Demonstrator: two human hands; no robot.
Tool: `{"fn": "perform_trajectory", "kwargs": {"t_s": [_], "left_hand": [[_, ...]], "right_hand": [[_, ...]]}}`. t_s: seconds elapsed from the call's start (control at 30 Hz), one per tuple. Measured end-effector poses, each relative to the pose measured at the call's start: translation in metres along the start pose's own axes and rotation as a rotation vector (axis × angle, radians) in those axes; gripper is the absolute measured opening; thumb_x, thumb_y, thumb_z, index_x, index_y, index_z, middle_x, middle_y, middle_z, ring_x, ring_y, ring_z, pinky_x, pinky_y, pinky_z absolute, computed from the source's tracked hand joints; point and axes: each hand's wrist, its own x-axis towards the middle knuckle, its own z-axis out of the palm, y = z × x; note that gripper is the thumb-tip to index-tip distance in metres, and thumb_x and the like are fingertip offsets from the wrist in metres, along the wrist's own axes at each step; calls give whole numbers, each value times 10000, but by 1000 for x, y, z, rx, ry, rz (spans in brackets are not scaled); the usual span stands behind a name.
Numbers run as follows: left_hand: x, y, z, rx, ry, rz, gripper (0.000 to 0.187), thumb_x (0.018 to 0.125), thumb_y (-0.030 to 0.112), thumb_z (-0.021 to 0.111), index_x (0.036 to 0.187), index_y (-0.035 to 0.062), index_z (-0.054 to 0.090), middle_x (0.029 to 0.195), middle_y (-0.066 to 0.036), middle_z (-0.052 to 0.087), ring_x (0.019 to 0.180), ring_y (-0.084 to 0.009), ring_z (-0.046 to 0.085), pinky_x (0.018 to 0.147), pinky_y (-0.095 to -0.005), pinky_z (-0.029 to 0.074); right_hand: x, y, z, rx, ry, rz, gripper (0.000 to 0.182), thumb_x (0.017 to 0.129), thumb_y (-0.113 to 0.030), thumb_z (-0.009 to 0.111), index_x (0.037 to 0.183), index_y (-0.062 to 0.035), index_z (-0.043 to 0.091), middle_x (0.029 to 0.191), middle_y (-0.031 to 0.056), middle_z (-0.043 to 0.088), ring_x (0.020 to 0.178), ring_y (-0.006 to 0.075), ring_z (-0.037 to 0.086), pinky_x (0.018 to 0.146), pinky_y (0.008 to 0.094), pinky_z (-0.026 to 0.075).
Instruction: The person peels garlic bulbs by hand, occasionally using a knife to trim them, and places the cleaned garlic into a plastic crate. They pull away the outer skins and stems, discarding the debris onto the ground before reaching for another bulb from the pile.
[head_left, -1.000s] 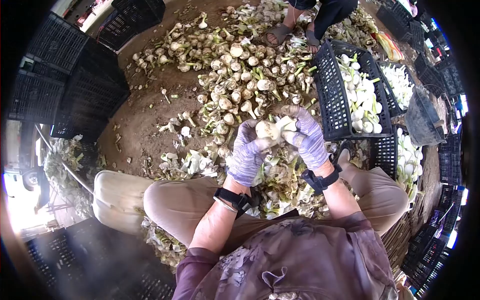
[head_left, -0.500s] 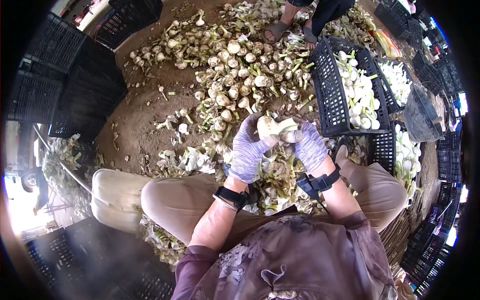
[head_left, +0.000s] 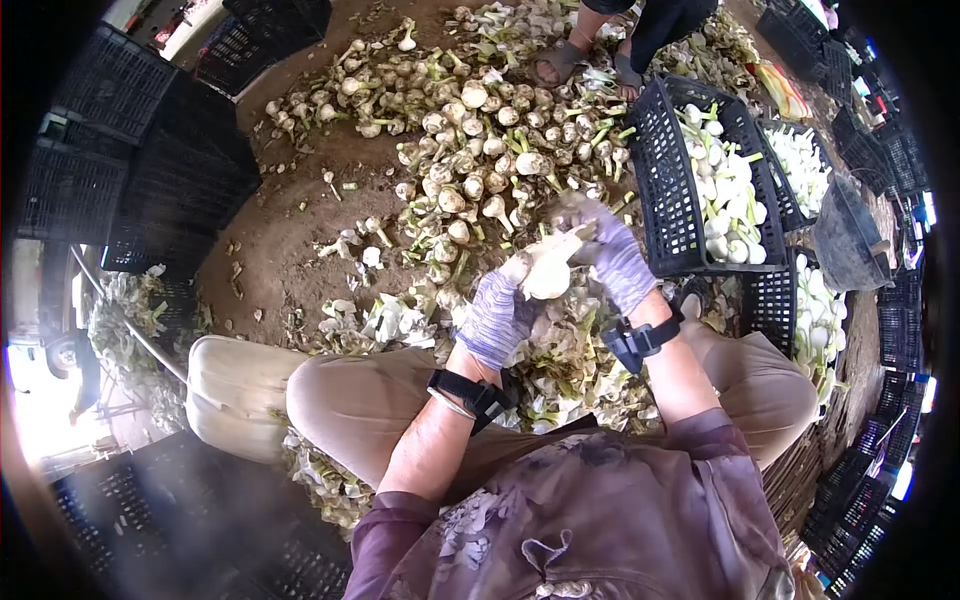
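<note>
Between my two gloved hands is a garlic bulb (head_left: pixel 547 277), pale and smooth, its short thick stem pointing up and to the right. My left hand (head_left: pixel 497 318), in a purple-white knit glove, is closed around the bulb's left side. At the stem end, my right hand (head_left: pixel 614 252) overlaps the stem's tip, its fingers smeared by motion. Loose garlic skins (head_left: pixel 560 365) cover the ground beneath both hands. Just beyond them spreads a pile of unpeeled garlic bulbs (head_left: pixel 475 165) with dirt and cut stems.
To the right, a black crate (head_left: pixel 668 225) holds peeled white garlic, with more filled crates beside it. A dark bucket (head_left: pixel 850 235) stands past them. Stacked black crates (head_left: pixel 180 160) line the left. Another person's feet (head_left: pixel 560 62) are at the pile's far edge.
The bulb has tipped, turning its rounded end downward. My right hand has risen along the stem and blurred, while my left hand has dropped slightly.
</note>
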Motion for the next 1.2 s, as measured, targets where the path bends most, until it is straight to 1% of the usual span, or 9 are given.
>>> {"fn": "perform_trajectory", "kwargs": {"t_s": [0.07,0.17,0.37,0.5,0.63,0.73,0.93,1.13,1.2], "left_hand": [[1,2,3,-35,-9,32,514,852,381,585,1179,-7,501,968,-111,623,781,-187,633,585,-287,538],[3,-1,12,59,105,200,433,849,253,626,1178,17,471,968,-114,603,821,-204,623,637,-312,545],[10,-8,3,-179,53,259,293,845,141,617,1079,28,480,956,-62,571,892,-141,572,773,-293,502],[1,11,3,109,330,225,219,771,-76,599,909,85,544,721,56,502,554,-28,468,483,-121,384],[-11,0,25,444,99,284,191,775,-47,624,931,49,567,855,-8,628,735,-64,593,658,-198,490],[-12,-13,28,1117,-57,375,197,746,2,632,933,51,591,840,-81,646,773,-164,629,686,-260,499],[4,-26,-15,1979,-38,-26,265,704,14,573,943,96,654,848,-160,643,807,-308,623,736,-367,500],[4,-8,24,471,99,82,213,823,124,642,993,-3,640,931,-65,647,810,-98,575,703,-257,475],[4,-9,22,473,137,117,170,806,111,644,943,10,645,880,-48,641,771,-90,572,687,-239,473]], "right_hand": [[-6,-5,-17,248,193,74,514,774,38,617,1253,-98,489,892,26,605,689,109,584,630,213,516],[-24,-20,-28,98,48,168,433,783,-105,659,1197,-51,545,866,3,609,552,41,515,467,170,420],[-32,-28,-9,22,9,231,216,767,-133,669,959,-33,673,734,-2,638,555,46,545,466,172,418],[-30,-11,-12,37,103,180,166,774,-121,657,914,-34,679,692,-1,636,513,57,548,445,178,419],[-20,1,-14,233,378,209,107,790,-83,651,871,-14,659,683,29,636,517,94,577,418,209,434],[-12,12,-21,283,400,208,97,797,-86,645,859,-12,652,661,43,628,478,117,562,387,239,424],[-13,-6,-47,649,300,327,147,843,-189,604,778,-58,613,563,66,570,370,162,454,334,292,343],[-24,-8,-33,511,269,243,161,789,-71,646,937,-13,622,727,95,648,526,174,598,384,248,455],[-25,-4,-14,525,377,223,195,791,-70,643,969,4,611,816,113,656,649,202,639,444,280,519]]}}
